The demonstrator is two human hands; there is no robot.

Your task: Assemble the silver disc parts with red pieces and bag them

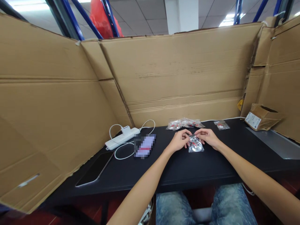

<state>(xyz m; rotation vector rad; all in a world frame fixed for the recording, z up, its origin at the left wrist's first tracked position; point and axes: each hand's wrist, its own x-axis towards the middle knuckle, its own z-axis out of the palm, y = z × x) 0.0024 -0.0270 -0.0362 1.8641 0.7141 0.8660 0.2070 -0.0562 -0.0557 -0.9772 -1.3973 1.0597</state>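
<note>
The left hand and right hand pinched the top of a clear packet with a silvery disc; similar packets lay heaped beyond on the table.

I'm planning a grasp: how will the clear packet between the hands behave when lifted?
The clear packet probably has floppy, slippery edges, given its shiny film. The silvery round piece inside looks rigid, so the middle should stay stiff.
</note>
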